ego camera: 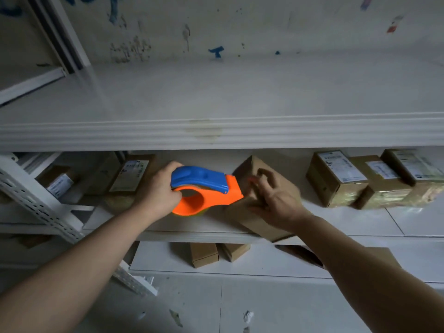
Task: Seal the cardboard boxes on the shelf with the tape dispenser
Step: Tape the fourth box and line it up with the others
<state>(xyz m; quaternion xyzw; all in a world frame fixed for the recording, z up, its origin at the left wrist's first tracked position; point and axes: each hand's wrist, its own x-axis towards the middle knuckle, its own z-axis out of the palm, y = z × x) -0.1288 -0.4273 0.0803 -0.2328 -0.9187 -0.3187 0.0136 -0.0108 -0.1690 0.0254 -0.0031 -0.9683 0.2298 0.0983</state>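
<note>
My left hand (159, 189) grips the blue and orange tape dispenser (204, 188) by its blue handle, above the middle shelf (192, 224). The dispenser's orange nose touches a plain cardboard box (259, 224) that lies turned at an angle at the shelf's front edge. My right hand (276, 200) rests on top of this box with its fingers bent over the box's upper face, right beside the dispenser's nose. The hand is motion-blurred, so whether it pinches tape is unclear.
Labelled, taped boxes (336, 179) stand in a row at the right of the shelf, and more labelled boxes (129, 176) at the left. A white shelf board (216, 133) overhangs above. Small plain boxes (204, 254) sit on the lower shelf. A perforated shelf post (36, 195) rises at the left.
</note>
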